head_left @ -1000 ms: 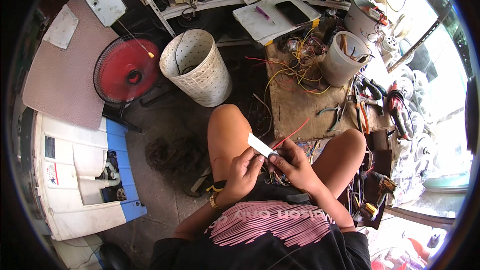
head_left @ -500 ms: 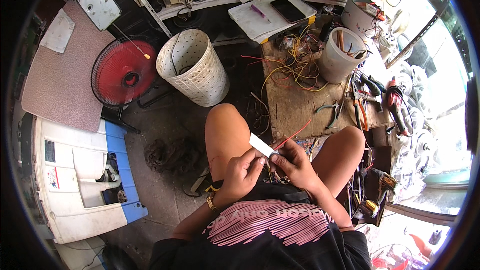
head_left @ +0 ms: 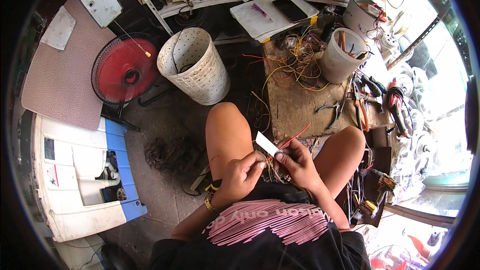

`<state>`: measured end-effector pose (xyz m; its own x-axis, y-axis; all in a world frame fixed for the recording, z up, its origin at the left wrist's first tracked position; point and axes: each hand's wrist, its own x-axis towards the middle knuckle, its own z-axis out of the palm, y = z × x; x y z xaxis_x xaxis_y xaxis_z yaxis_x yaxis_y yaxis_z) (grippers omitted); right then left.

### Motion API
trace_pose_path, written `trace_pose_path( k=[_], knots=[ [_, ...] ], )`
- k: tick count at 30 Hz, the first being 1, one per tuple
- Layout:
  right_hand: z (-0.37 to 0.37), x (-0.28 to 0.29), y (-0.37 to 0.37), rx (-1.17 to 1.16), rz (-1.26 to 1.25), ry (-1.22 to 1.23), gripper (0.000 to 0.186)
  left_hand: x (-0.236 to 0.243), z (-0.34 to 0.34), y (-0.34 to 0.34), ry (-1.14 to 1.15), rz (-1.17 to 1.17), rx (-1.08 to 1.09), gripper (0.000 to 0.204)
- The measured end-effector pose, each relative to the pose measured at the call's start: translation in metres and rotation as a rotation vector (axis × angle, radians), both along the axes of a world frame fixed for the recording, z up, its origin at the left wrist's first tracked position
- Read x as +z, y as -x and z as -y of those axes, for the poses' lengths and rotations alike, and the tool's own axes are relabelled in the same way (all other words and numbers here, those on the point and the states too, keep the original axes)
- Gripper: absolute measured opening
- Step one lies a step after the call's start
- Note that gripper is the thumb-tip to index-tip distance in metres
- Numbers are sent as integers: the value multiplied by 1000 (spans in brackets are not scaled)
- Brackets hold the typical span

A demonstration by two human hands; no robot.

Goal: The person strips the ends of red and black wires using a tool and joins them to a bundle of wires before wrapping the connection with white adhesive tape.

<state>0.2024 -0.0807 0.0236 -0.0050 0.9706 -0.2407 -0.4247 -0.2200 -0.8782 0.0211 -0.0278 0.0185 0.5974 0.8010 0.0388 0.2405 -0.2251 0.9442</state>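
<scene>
Above my lap, my right hand (head_left: 299, 164) is closed on a flat white strip (head_left: 266, 144) with a slanted end; I cannot tell what it is made of. A thin red wire (head_left: 300, 133) also runs through that grip, its free end pointing up and right. My left hand (head_left: 242, 177) pinches thumb against forefinger on the red wire, close to my right fingertips. A short gap separates the hands, and the white strip lies apart from my left fingers. Below my hands, several coloured wires are partly hidden.
On the wooden bench (head_left: 295, 112) lie tangled yellow and red wires (head_left: 300, 65), green-handled pliers (head_left: 332, 112), orange-handled pliers (head_left: 361, 112) and a white bucket (head_left: 337, 70). A perforated white basket (head_left: 205, 82) and a red fan (head_left: 117, 70) stand at left. A drill (head_left: 385, 185) lies at right.
My two hands have drawn slightly apart. The white strip has shifted right with my right hand, away from my left fingers, and red wire now shows between the hands.
</scene>
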Motion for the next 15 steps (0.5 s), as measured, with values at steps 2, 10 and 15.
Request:
trace_pose_path(
  k=[2, 10, 15],
  knots=[
    [0, -5, 0, -14, 44, -50, 18, -3, 2, 0, 4, 60, 18, 6],
    [2, -5, -8, -30, 112, -44, 15, 5, 3, 11, 130, -49, -63, 10],
    [2, -2, -9, -21, 77, -16, 15, -5, 5, 14, 42, 35, -19, 9]
  ],
)
